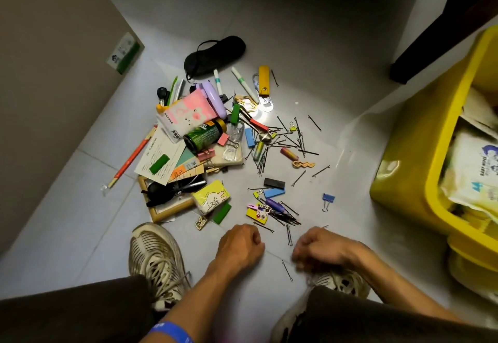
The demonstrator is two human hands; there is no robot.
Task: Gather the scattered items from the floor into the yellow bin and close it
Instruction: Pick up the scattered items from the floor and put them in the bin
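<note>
Yellow plastic fills the right edge of our head view: the yellow bin (pixel 420 138) stands open on the floor (pixel 323 33), cut off by the frame so that we see only its near wall and corner. Pale packets (pixel 474 170) are piled inside; their print is too small for us to read.

Our left hand (pixel 240 245) is curled into a fist just above the tiles, knuckles toward the pile; whether anything lies inside it we cannot tell. Our right hand (pixel 318 248) is blurred, its fingers bent downward, and we cannot tell whether it pinches anything. The two hands sit near each other but apart, with a loose hairpin (pixel 287 270) on the floor between them.

Ahead lies the scattered heap: a green jar (pixel 204 135) on its side atop cards, a pink packet (pixel 186 111), a black eye mask (pixel 215 54) at the far side, a yellow tissue pack (pixel 211 197), and a blue binder clip (pixel 328 199) lying alone toward the bin. Black hairpins (pixel 293 140) spread across the tiles, too tangled for us to count. A wooden frame (pixel 172 212) is mostly buried beneath papers and dark glasses. Our shoes and dark trousers hide the bottom of the view.
</note>
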